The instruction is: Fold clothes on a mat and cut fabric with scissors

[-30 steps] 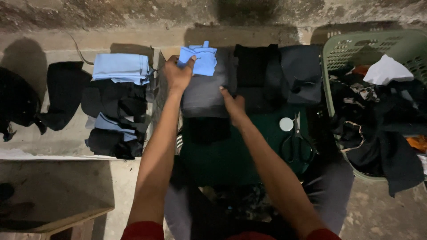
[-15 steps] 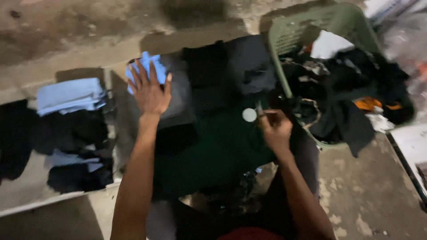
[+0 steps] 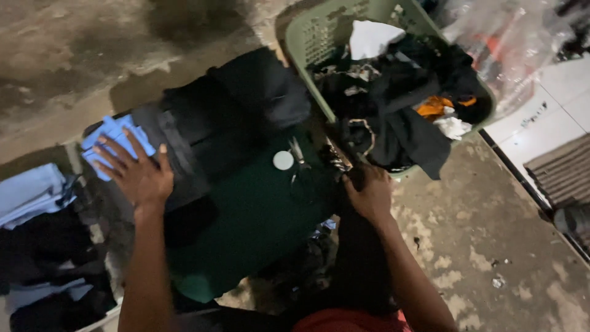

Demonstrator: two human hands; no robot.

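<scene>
My left hand [image 3: 138, 174] lies flat, fingers spread, on a folded dark grey garment [image 3: 178, 154], its fingertips touching a small blue cloth [image 3: 114, 140]. My right hand [image 3: 369, 193] is closed on a black garment [image 3: 359, 258] that hangs down from it beside the green laundry basket [image 3: 313, 43]. Between the hands a dark green cloth [image 3: 258, 221] is spread out, with scissors [image 3: 298, 166] and a small white round lid [image 3: 283, 160] lying on it.
The basket holds a heap of dark clothes with white and orange pieces [image 3: 436, 107]. Folded light blue and black clothes [image 3: 37, 233] are stacked at the left. A clear plastic bag [image 3: 510, 43] sits at the top right. Concrete floor [image 3: 491, 246] lies to the right.
The view has swung right and tilted. My right hand left the folded pile, passed the scissors and took hold of a black garment by the basket. The left hand stayed on the pile.
</scene>
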